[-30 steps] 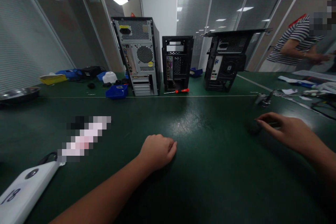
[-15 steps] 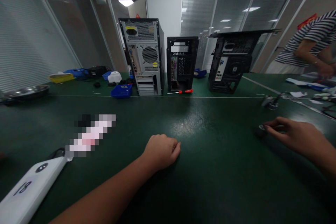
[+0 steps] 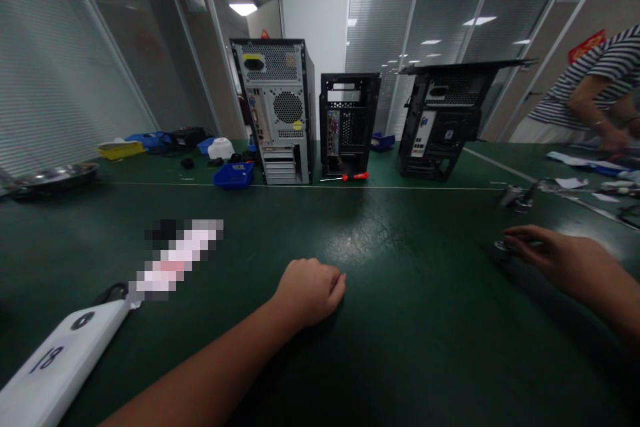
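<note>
Towers (image 3: 287,110): three; right hand (image 3: 555,255) at one small dark object (image 3: 500,252).

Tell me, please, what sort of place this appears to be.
Probably a computer workshop, for repair or assembly: three computer cases stand on a green worktable, and a red-handled screwdriver lies before the middle case.

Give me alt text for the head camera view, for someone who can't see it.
A person's right hand is at a small dark object on a green table, while the left hand rests in a loose fist. Three computer cases stand behind, a red-handled screwdriver lying before the middle one. Someone in a striped shirt is at far right.
</note>
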Demonstrator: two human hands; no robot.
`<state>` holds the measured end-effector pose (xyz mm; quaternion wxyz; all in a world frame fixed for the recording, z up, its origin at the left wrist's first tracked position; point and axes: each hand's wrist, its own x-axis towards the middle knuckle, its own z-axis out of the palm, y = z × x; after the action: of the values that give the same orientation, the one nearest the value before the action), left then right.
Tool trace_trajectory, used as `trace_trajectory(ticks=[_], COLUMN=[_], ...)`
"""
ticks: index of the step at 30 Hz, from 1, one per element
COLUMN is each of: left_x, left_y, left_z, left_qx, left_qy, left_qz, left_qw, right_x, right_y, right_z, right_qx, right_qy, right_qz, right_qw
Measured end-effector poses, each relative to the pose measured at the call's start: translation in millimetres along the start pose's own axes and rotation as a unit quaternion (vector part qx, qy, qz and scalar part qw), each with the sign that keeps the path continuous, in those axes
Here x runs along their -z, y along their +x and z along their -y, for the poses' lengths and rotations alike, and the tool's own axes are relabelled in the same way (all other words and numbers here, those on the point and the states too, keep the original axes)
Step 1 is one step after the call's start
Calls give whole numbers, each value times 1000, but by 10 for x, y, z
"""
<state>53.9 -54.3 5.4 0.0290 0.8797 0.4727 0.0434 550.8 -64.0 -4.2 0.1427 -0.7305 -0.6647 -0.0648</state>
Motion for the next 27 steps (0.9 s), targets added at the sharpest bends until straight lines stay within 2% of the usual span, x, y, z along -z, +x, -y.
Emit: trace_trajectory(ticks=[5,12,18,23,27], left_x=[5,-20,-22,7,16], left_y=[7,4,9,7,3], left_z=[-7,7,9,-4,-6], left_qx=[6,-1,-1,6,1], left_qy=[1,0,-11,-6,-8], left_qz=[7,-2,6,7,10], left_qw=[1000,1000,1000,1000,1000], right_x=[-44,-28,18,35,-19], right_y=[25,35,8,-48,-37], right_z=[-88,-10,86,146,108], right_qx=[-1,-15,1,40,74], right_qy=[-3,3,3,-26,-14], right_qz=[25,44,13,-70,-40], right_qw=[1000,999,1000,996,996])
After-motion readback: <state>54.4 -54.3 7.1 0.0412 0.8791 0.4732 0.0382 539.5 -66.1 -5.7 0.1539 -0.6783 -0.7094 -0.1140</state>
